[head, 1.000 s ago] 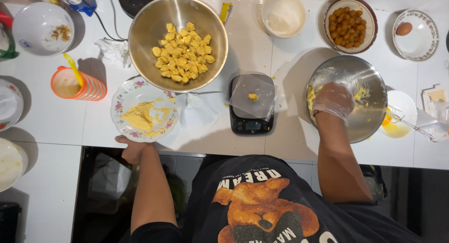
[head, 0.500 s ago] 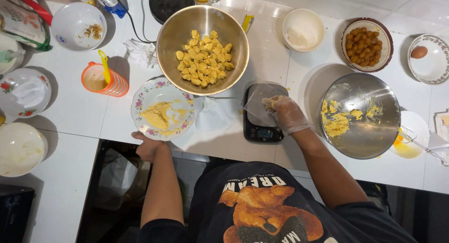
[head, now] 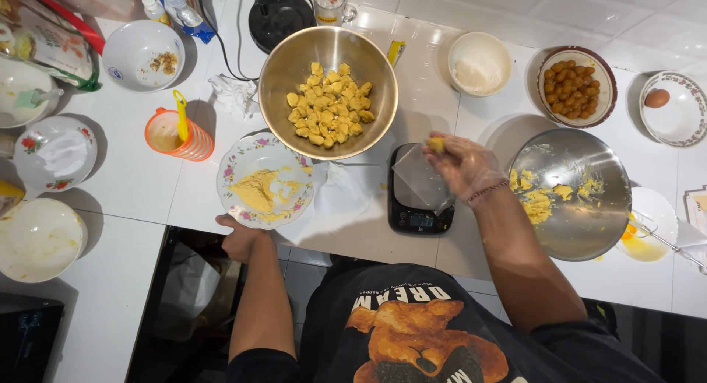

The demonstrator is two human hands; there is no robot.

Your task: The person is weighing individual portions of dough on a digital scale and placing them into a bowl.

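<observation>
While your right hand [head: 465, 166], in a thin clear glove, is raised over the black kitchen scale [head: 417, 191], its fingers [head: 442, 149] are pinching a small yellow dough piece [head: 436, 143] held above the scale's platform, not touching it. This position keeps the piece between the two steel bowls: the wide bowl [head: 571, 239] at your right holds loose scraps of the same yellow dough, and the deep bowl [head: 283, 70] at the far side of the scale holds many small shaped pieces. Your left hand [head: 239, 237] grips the near edge of the table [head: 118, 184], fingers curled over it (a bracing hold, by the look of it), just beside the flowered plate [head: 234, 158] with yellow powder. An orange cup [head: 163, 136] stands well clear at the left.
</observation>
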